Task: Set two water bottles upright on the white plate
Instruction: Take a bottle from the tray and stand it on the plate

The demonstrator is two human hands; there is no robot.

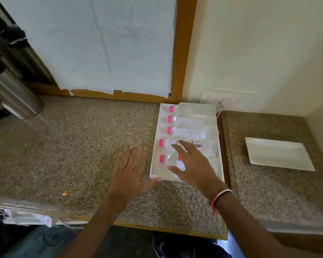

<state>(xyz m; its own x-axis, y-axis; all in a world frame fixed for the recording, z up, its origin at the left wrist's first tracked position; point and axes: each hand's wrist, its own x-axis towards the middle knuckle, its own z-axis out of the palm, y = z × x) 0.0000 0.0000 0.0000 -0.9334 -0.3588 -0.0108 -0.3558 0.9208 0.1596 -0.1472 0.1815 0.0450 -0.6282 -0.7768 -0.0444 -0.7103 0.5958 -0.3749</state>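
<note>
The right hand's fingers (177, 147) are spread wide over the two nearest water bottles (168, 161), thumb toward the near rim; whether they touch the plastic cannot be told. The right hand (190, 162) hovers palm down, a pink-and-white wristband (219, 197) on its wrist. Under and beyond those fingers, five clear bottles with pink caps lie on their sides in a white tray (154, 164), caps pointing left. Just left of the tray, the left hand (131, 170) is flat and open, fingers loosely splayed above the speckled granite tabletop (78, 146), thumb near the tray's near-left corner. Well to the right of both hands, past a seam in the tabletop, sits the white plate (280, 154), rectangular and bare.
</note>
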